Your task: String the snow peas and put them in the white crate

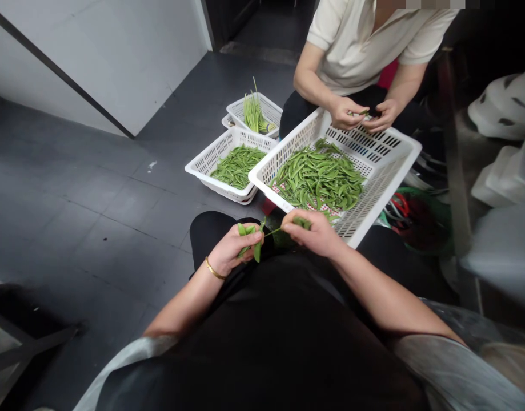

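Observation:
My left hand (233, 249), with a gold bangle at the wrist, is closed on a few green snow pea pods (250, 240) above my lap. My right hand (314, 233) pinches a thin green string that runs from a pod in my left hand, and it also holds a pod (302, 222). Just beyond my hands a large white slotted basket (386, 171) holds a heap of snow peas (320, 180).
A smaller white basket (206, 162) of pods sits on the dark tiled floor at left, with another basket (268, 108) of green strings behind it. A person in a cream shirt sits opposite, both hands (365, 114) on a pod. White shoes lie at right.

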The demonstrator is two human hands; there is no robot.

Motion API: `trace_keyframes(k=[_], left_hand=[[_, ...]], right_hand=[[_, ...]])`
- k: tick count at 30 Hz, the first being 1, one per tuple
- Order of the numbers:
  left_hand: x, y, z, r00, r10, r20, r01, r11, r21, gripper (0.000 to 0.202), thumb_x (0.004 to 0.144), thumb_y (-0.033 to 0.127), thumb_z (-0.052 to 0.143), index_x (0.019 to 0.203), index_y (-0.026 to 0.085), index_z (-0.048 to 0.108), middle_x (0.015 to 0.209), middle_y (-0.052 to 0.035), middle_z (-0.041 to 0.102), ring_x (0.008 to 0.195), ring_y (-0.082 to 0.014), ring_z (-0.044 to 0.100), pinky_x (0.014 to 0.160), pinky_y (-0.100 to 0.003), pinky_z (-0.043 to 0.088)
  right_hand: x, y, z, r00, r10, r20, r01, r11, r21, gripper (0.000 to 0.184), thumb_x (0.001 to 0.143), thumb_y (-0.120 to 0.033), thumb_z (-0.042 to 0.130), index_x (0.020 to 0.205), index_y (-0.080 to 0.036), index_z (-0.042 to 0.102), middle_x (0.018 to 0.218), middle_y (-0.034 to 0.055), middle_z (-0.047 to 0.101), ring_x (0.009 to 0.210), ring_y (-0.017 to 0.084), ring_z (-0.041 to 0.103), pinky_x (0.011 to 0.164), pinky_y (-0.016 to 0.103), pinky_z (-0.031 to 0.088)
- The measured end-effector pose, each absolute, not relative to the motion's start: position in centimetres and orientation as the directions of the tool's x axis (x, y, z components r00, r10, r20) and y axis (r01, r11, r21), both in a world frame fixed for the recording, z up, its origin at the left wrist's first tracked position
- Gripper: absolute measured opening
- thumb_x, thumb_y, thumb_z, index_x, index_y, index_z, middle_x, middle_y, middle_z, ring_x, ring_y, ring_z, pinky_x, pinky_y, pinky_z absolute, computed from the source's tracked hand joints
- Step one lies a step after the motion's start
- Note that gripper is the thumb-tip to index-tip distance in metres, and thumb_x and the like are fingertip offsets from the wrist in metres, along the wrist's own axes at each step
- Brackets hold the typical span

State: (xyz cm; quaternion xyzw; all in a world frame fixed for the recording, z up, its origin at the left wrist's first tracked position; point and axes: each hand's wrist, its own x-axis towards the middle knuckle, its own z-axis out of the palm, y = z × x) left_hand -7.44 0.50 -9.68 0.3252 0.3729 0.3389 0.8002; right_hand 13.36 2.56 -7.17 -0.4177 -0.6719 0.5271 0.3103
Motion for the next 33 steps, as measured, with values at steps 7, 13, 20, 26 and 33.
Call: trace_keyframes(k=[7, 13, 20, 26, 33], left_hand=[[-7.8, 0.6, -10.0, 0.605, 0.711, -0.359, -0.307, 0.624, 0.718, 0.032, 0.073, 0.037, 0.068, 0.058, 0.014, 0.052, 0.038, 0.0049, 0.036, 0.031, -0.0043, 0.028, 0.031, -0.017, 0.019], [-7.6, 0.6, -9.5, 0.574, 0.698, -0.429, -0.173, 0.615, 0.770, 0.031, 0.069, 0.040, 0.069, 0.059, 0.014, 0.054, 0.043, 0.0034, 0.041, 0.032, -0.0056, 0.031, 0.031, -0.019, 0.020], [-7.3, 0.0, -7.3, 0.424, 0.905, 0.040, 0.315, -0.188, 0.930, 0.003, 0.067, 0.022, 0.068, 0.068, 0.020, 0.068, 0.063, -0.0034, 0.061, 0.058, -0.0128, 0.051, 0.057, -0.024, 0.039], [-6.0, -0.8, -8.3, 0.100, 0.987, 0.122, 0.193, -0.140, 0.971, 0.009, 0.076, 0.025, 0.062, 0.072, 0.018, 0.065, 0.063, -0.0030, 0.061, 0.056, -0.0115, 0.051, 0.055, -0.024, 0.040], [-9.6, 2.7, -8.3, -0.331, 0.936, -0.116, -0.482, -0.062, 0.874, 0.020, 0.071, 0.035, 0.061, 0.064, 0.017, 0.053, 0.050, 0.0036, 0.051, 0.034, -0.0054, 0.035, 0.032, -0.018, 0.022]], right_hand=[[15.2, 3.4, -7.1, -0.308, 0.930, 0.202, 0.563, 0.349, -0.749, 0.020, 0.086, -0.035, 0.052, 0.094, -0.019, 0.060, 0.070, 0.0021, 0.059, 0.060, 0.015, 0.053, 0.059, 0.026, 0.039], [12.5, 2.5, -7.6, -0.720, 0.658, 0.221, 0.539, 0.730, -0.419, 0.016, 0.082, -0.017, 0.047, 0.088, -0.019, 0.062, 0.072, 0.0043, 0.059, 0.063, 0.015, 0.052, 0.055, 0.025, 0.031], [12.7, 2.9, -8.0, -0.720, 0.693, 0.042, 0.249, 0.314, -0.916, 0.023, 0.086, -0.034, 0.048, 0.070, -0.018, 0.054, 0.058, -0.0027, 0.050, 0.052, 0.009, 0.045, 0.051, 0.021, 0.033], [11.3, 1.8, -9.4, -0.456, 0.880, -0.136, -0.056, -0.181, -0.982, 0.030, 0.081, -0.046, 0.056, 0.074, -0.017, 0.056, 0.045, -0.0073, 0.043, 0.036, 0.007, 0.038, 0.038, 0.019, 0.028], [12.9, 2.5, -8.9, -0.413, 0.905, -0.102, 0.179, -0.029, -0.983, 0.026, 0.081, -0.042, 0.058, 0.082, -0.017, 0.064, 0.053, -0.0043, 0.049, 0.044, 0.007, 0.040, 0.045, 0.021, 0.031]])
